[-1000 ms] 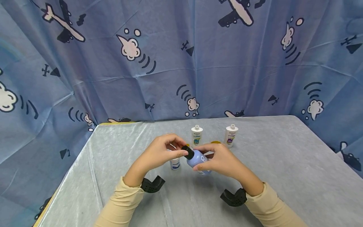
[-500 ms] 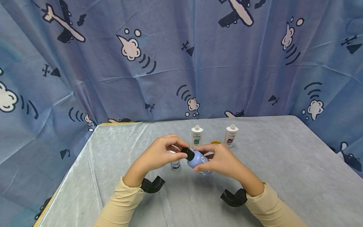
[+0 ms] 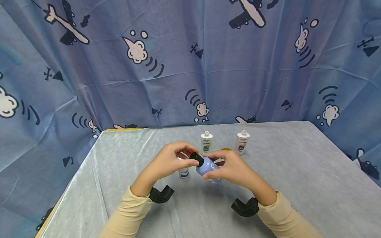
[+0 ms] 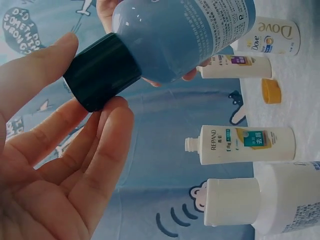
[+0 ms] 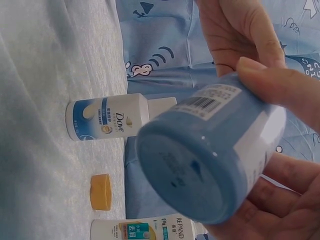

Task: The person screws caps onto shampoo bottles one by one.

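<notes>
A periwinkle-blue bottle (image 3: pixel 204 167) with a black cap (image 3: pixel 197 159) is held tilted above the table, its cap end up and to the left. My right hand (image 3: pixel 232 167) grips the bottle's body, thumb on the near side and fingers round the far side. With thumb and fingertips, my left hand (image 3: pixel 172 158) pinches the black cap, which sits on the bottle's neck in the left wrist view. The right wrist view looks at the bottle's base (image 5: pixel 182 175) and barcode label. Just behind the left hand stands a white Dove bottle (image 3: pixel 183 172), partly covered, with its white cap (image 4: pixel 232 202) on.
Two white REPAND bottles, one with a green label (image 3: pixel 206 142) and one with a purple label (image 3: pixel 242 142), stand uncapped farther back. A yellow cap (image 4: pixel 271 91) lies between them; another yellow cap (image 5: pixel 101 192) is near the Dove bottle. A second Dove bottle (image 4: pixel 280 37) stands to the right.
The two hands keep their hold on the bottle and cap. My left hand and wrist shift only very slightly; the other bottles stay where they were.
</notes>
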### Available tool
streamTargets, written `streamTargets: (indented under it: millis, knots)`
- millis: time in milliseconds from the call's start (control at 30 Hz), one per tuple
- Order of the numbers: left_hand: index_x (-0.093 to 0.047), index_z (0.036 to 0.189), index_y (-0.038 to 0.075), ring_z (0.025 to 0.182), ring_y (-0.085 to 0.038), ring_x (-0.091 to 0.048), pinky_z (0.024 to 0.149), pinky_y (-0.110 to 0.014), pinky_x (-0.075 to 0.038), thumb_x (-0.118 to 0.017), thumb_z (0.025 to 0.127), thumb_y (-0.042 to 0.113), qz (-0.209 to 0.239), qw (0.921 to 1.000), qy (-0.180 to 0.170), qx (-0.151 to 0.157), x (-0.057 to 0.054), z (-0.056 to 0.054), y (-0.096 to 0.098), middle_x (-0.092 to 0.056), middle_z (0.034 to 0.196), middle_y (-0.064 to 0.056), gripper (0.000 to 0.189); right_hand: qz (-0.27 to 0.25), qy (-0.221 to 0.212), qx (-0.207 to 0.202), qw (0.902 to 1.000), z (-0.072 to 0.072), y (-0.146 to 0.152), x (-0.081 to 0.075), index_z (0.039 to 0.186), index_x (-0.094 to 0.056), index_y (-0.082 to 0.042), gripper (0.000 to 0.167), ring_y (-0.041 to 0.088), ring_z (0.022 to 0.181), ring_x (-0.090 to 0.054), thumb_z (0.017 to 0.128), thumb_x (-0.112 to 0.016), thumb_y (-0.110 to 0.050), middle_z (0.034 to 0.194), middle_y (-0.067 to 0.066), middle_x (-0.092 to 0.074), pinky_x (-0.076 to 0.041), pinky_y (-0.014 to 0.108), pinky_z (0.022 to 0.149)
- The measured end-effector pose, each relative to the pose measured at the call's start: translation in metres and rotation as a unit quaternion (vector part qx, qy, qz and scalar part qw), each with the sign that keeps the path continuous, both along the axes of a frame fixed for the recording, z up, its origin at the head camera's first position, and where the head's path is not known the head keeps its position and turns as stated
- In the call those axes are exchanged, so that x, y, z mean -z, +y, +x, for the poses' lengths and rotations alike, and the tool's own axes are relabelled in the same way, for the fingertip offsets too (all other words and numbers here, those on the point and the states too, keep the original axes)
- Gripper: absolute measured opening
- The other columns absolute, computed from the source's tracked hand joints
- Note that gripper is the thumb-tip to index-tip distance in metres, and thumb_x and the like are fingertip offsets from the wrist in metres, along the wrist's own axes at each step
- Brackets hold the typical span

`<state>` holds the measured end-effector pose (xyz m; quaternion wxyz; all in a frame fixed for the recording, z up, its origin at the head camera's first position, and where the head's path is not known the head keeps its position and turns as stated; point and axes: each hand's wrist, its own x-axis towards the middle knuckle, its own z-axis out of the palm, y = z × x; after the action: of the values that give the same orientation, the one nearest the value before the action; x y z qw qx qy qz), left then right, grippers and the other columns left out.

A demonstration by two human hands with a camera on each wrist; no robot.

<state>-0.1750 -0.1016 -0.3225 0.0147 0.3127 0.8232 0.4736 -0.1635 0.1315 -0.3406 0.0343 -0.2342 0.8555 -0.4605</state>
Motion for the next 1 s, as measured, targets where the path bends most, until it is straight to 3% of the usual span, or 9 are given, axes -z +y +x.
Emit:
streamTargets:
  millis: [167,433,633,867,1000]
  knots:
    - [-0.072,0.109,0.007,0.094,-0.014,-0.067,0.083,-0.025,-0.058,-0.08,0.084,0.017,0.003,1.0,0.006,0.002,0.0,-0.001,0.001,-0.072,0.102,-0.007,0.028,-0.008,0.001,0.002,1.0,-0.001,0.0,0.0,0.117,-0.071,0.0,0.055,0.024,0.103,-0.067,0.071,-0.09,-0.023,0.114,0.015,-0.07,-0.06,0.033,0.085]
    - [-0.072,0.108,0.001,0.092,-0.017,-0.069,0.083,-0.024,-0.059,-0.078,0.085,0.01,0.02,0.9973,0.065,0.027,0.003,-0.003,0.002,-0.071,0.102,-0.01,0.025,-0.01,-0.001,0.015,0.9998,-0.001,0.0,-0.001,0.117,-0.072,-0.004,0.054,0.023,0.103,-0.067,0.07,-0.091,-0.023,0.114,0.013,-0.071,-0.06,0.032,0.085]
    - [-0.073,0.107,0.0,0.09,-0.016,-0.068,0.081,-0.025,-0.059,-0.078,0.084,0.006,0.034,0.9952,0.083,0.04,0.003,-0.003,0.0,-0.071,0.101,-0.011,0.025,-0.018,-0.001,-0.008,0.9998,-0.003,0.0,-0.001,0.116,-0.072,-0.001,0.053,0.023,0.102,-0.067,0.071,-0.09,-0.023,0.112,0.014,-0.071,-0.06,0.027,0.082]
    - [-0.072,0.111,-0.003,0.093,-0.018,-0.069,0.084,-0.027,-0.06,-0.077,0.084,0.003,0.064,0.9944,0.071,0.047,0.004,-0.005,-0.001,-0.071,0.104,-0.015,0.027,-0.052,-0.073,0.0,0.996,-0.002,0.0,-0.002,0.123,-0.068,0.0,0.058,0.024,0.099,-0.072,0.073,-0.089,-0.021,0.117,0.019,-0.069,-0.062,0.031,0.078]
    - [-0.072,0.114,-0.003,0.097,-0.023,-0.07,0.087,-0.027,-0.059,-0.076,0.085,0.003,0.071,0.9948,0.061,0.041,-0.005,-0.013,0.001,-0.071,0.109,-0.017,0.029,-0.09,-0.111,0.006,0.9897,-0.007,0.0,-0.004,0.128,-0.063,0.002,0.063,0.029,0.1,-0.073,0.075,-0.088,-0.022,0.123,0.023,-0.067,-0.062,0.036,0.079]
